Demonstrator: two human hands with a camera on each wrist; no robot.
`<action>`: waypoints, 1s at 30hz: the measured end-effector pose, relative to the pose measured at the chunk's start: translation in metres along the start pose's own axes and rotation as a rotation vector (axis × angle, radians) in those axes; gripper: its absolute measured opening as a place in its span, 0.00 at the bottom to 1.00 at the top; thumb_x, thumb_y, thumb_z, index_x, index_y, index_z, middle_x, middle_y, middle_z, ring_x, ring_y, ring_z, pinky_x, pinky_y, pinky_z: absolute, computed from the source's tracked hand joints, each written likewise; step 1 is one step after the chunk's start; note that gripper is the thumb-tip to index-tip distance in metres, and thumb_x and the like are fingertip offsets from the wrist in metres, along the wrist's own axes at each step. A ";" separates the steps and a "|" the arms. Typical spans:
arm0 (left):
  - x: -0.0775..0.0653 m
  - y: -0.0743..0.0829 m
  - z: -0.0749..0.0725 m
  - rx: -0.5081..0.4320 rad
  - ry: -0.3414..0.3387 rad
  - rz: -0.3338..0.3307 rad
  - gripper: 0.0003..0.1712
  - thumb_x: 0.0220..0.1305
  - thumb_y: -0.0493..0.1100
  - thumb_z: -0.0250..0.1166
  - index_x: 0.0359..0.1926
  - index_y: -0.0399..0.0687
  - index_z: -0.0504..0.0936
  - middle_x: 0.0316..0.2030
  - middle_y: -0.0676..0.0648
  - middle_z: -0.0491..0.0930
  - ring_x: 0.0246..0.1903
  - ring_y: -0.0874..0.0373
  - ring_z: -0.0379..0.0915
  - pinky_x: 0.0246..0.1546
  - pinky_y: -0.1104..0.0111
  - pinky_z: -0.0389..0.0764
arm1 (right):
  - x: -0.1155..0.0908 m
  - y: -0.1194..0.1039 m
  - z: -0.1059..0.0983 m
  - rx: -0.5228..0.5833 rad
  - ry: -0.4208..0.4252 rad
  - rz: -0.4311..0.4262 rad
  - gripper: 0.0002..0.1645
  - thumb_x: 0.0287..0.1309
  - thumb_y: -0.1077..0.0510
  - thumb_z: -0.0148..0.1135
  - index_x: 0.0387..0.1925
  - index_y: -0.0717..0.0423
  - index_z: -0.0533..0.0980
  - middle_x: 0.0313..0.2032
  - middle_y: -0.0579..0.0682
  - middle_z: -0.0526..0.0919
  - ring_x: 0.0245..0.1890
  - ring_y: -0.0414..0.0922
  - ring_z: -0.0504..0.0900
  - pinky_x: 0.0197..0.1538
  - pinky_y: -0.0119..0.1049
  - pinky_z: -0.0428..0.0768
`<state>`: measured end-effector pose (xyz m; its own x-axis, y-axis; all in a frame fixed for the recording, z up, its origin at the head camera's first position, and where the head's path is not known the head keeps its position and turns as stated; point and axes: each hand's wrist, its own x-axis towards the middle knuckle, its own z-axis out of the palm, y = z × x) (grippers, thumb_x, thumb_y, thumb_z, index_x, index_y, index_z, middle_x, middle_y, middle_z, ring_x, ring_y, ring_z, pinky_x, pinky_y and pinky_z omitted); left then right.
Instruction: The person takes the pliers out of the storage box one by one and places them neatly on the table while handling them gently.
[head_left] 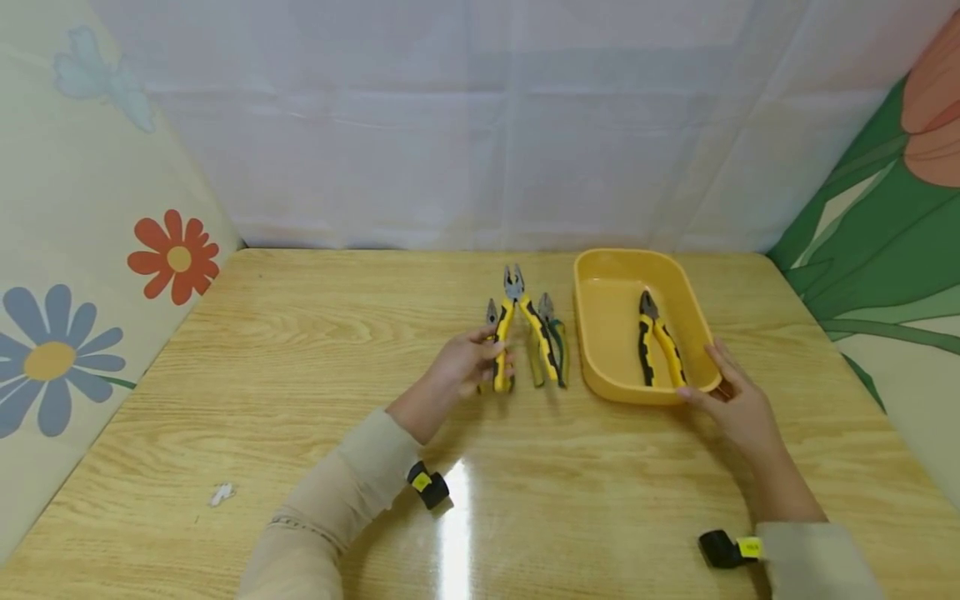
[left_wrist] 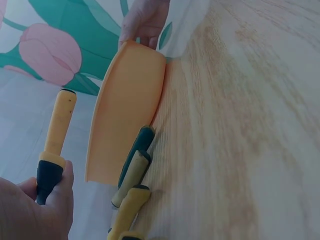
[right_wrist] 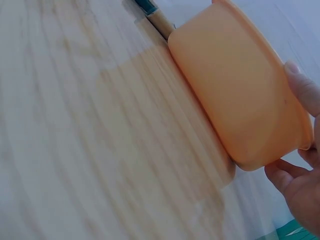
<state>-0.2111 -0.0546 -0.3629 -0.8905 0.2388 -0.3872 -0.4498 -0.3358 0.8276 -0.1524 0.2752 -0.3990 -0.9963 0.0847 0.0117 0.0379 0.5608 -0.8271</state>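
From where I stand, the wood-grain tabletop (head_left: 300, 483) carries everything. On its right side sits the oblong yellow tray (head_left: 626, 396), its long axis running from the person toward the wall. The right hand (head_left: 738, 408) grasps the tray's near right corner, thumb at the rim and fingers beneath; I can't tell whether that corner is raised. A light brace there should serve, since pulling could tip it.

The left hand (head_left: 465, 362) grips the left handle of the black-and-yellow combination pliers (head_left: 532, 317), raised just to the left of the tray. The step in hand looks like lifting them clear of their neighbours. To do it well, I'd gather both handles into the grip, because the right handle splays free and could snag, and I'd rise well above the rim before any sideways move.

These pliers point away from the person, jaws parted, long axis nearly straight toward the wall, the 2 handles spreading back. The yellow-handled pliers (head_left: 650, 315) inside the tray point the same way, head slightly left. Between raised tool and tray, the green-handled pliers (head_left: 557, 328) also aim wallward. Smallest to my eye, the narrow-nosed pliers (head_left: 492, 313) by the left hand point there too.
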 end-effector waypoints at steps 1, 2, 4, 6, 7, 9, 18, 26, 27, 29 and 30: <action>0.000 0.000 -0.001 -0.002 -0.001 -0.003 0.26 0.59 0.25 0.46 0.60 0.36 0.58 0.51 0.31 0.61 0.32 0.52 0.70 0.44 0.58 0.73 | 0.000 0.000 0.000 0.002 0.000 0.000 0.46 0.51 0.50 0.58 0.64 0.46 0.43 0.65 0.42 0.36 0.62 0.48 0.43 0.54 0.15 0.53; 0.000 0.000 -0.001 -0.002 -0.001 -0.005 0.26 0.59 0.25 0.46 0.60 0.36 0.58 0.51 0.31 0.61 0.33 0.51 0.70 0.43 0.58 0.73 | 0.000 0.000 0.000 0.004 -0.001 -0.004 0.46 0.51 0.50 0.58 0.64 0.47 0.43 0.65 0.42 0.36 0.62 0.48 0.43 0.54 0.15 0.53; -0.001 0.001 -0.003 -0.003 -0.006 -0.013 0.27 0.59 0.26 0.46 0.61 0.36 0.57 0.52 0.31 0.60 0.34 0.50 0.69 0.44 0.58 0.73 | -0.001 -0.001 -0.001 0.016 -0.007 -0.018 0.45 0.51 0.51 0.58 0.64 0.48 0.43 0.65 0.43 0.35 0.62 0.49 0.43 0.53 0.14 0.54; -0.001 0.001 -0.005 -0.009 -0.006 -0.023 0.28 0.60 0.26 0.47 0.61 0.37 0.56 0.53 0.32 0.59 0.35 0.50 0.68 0.46 0.57 0.71 | -0.001 -0.001 -0.001 0.017 -0.008 -0.025 0.45 0.51 0.52 0.58 0.64 0.49 0.43 0.65 0.44 0.36 0.62 0.50 0.44 0.52 0.14 0.54; -0.001 0.001 -0.006 -0.008 -0.005 -0.024 0.28 0.60 0.26 0.47 0.62 0.37 0.55 0.54 0.33 0.59 0.35 0.51 0.69 0.47 0.57 0.70 | -0.001 -0.002 -0.001 0.017 -0.007 -0.026 0.45 0.51 0.52 0.58 0.64 0.49 0.43 0.65 0.45 0.36 0.62 0.50 0.44 0.52 0.14 0.54; -0.001 0.002 -0.007 -0.016 -0.005 -0.029 0.29 0.60 0.27 0.47 0.62 0.38 0.54 0.54 0.33 0.59 0.34 0.52 0.69 0.49 0.56 0.68 | 0.000 -0.002 -0.001 0.017 -0.005 -0.028 0.45 0.51 0.52 0.58 0.64 0.49 0.43 0.65 0.45 0.36 0.62 0.51 0.44 0.52 0.14 0.54; -0.002 0.002 -0.016 0.052 0.022 -0.020 0.26 0.59 0.28 0.49 0.60 0.37 0.58 0.51 0.33 0.63 0.29 0.55 0.72 0.43 0.60 0.74 | 0.000 -0.002 -0.001 0.008 -0.005 -0.028 0.46 0.51 0.51 0.58 0.64 0.49 0.43 0.65 0.45 0.36 0.62 0.50 0.43 0.52 0.13 0.53; -0.005 0.004 -0.023 0.075 0.037 -0.024 0.25 0.60 0.28 0.49 0.59 0.37 0.60 0.53 0.34 0.64 0.32 0.55 0.72 0.44 0.59 0.73 | 0.000 0.000 -0.001 0.015 -0.009 -0.045 0.45 0.52 0.53 0.58 0.64 0.50 0.43 0.65 0.44 0.36 0.62 0.50 0.45 0.51 0.13 0.55; -0.005 0.005 -0.024 0.077 0.043 -0.025 0.25 0.60 0.28 0.49 0.59 0.36 0.59 0.53 0.34 0.64 0.31 0.55 0.72 0.44 0.59 0.73 | 0.001 0.000 -0.001 0.015 -0.009 -0.047 0.45 0.52 0.53 0.58 0.64 0.50 0.43 0.65 0.44 0.36 0.62 0.49 0.45 0.51 0.13 0.55; -0.005 0.005 -0.026 0.075 0.052 -0.029 0.25 0.60 0.27 0.48 0.60 0.36 0.59 0.52 0.34 0.63 0.31 0.55 0.72 0.45 0.58 0.72 | 0.001 0.001 -0.001 0.018 -0.009 -0.048 0.45 0.52 0.53 0.58 0.64 0.49 0.43 0.65 0.44 0.36 0.62 0.48 0.44 0.52 0.12 0.54; -0.005 0.005 -0.027 0.071 0.056 -0.031 0.25 0.60 0.27 0.48 0.60 0.36 0.59 0.52 0.34 0.63 0.31 0.54 0.71 0.46 0.57 0.71 | 0.001 0.001 -0.001 0.018 -0.009 -0.048 0.45 0.52 0.53 0.58 0.64 0.48 0.43 0.65 0.44 0.36 0.62 0.47 0.43 0.52 0.12 0.54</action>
<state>-0.2111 -0.0818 -0.3674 -0.8796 0.1958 -0.4335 -0.4729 -0.2631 0.8409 -0.1532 0.2772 -0.3995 -0.9976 0.0509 0.0468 -0.0111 0.5493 -0.8356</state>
